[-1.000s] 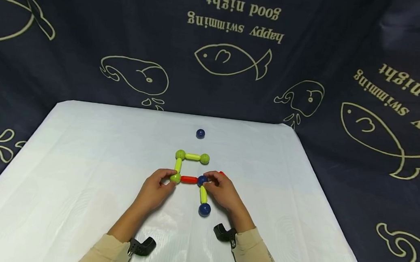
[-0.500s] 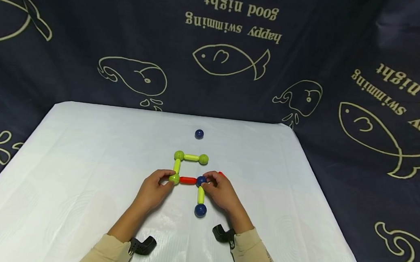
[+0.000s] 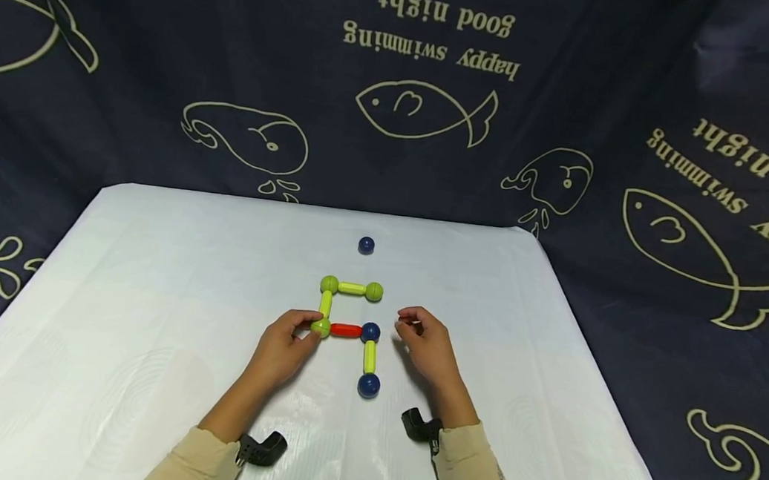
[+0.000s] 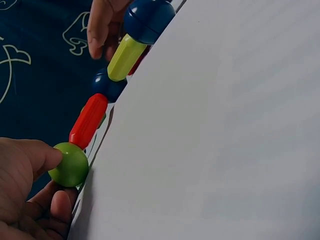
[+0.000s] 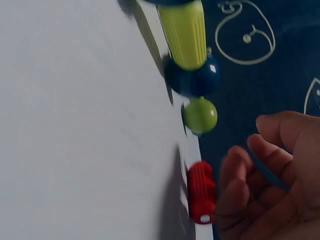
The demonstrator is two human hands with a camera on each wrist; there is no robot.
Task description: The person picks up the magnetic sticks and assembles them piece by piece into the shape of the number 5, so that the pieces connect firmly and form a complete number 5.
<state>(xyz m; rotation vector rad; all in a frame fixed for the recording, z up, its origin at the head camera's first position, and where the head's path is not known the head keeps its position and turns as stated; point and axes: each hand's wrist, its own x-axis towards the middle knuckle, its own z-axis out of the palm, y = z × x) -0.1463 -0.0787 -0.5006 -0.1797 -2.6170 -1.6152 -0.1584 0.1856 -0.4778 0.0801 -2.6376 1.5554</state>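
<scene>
With thumb and fingers, my left hand (image 3: pixel 283 348) pinches the green ball (image 4: pixel 70 165) at the lower left corner of a magnetic stick-and-ball shape. From that ball a red stick (image 3: pixel 346 330) runs right to a blue ball (image 3: pixel 370 332). A yellow-green stick (image 3: pixel 369 356) leads down to another blue ball (image 3: pixel 369 385). Above, yellow-green sticks join two more green balls (image 3: pixel 330 284). My right hand (image 3: pixel 432 351), fingers loosely bent and holding nothing, hovers right of the shape. Beside its fingertips a loose red stick (image 5: pixel 202 192) lies on the table; the hand hides it in the head view.
A single blue ball (image 3: pixel 366 246) lies farther back on the white-covered table (image 3: pixel 222 258). A dark cloth (image 3: pixel 429 176) with fish drawings hangs behind the far edge. Black wrist devices (image 3: pixel 262 450) sit at both cuffs.
My right hand has let go of the middle blue ball and moved right, away from it. The lower blue ball swung slightly left. My left hand keeps its pinch on the green ball.
</scene>
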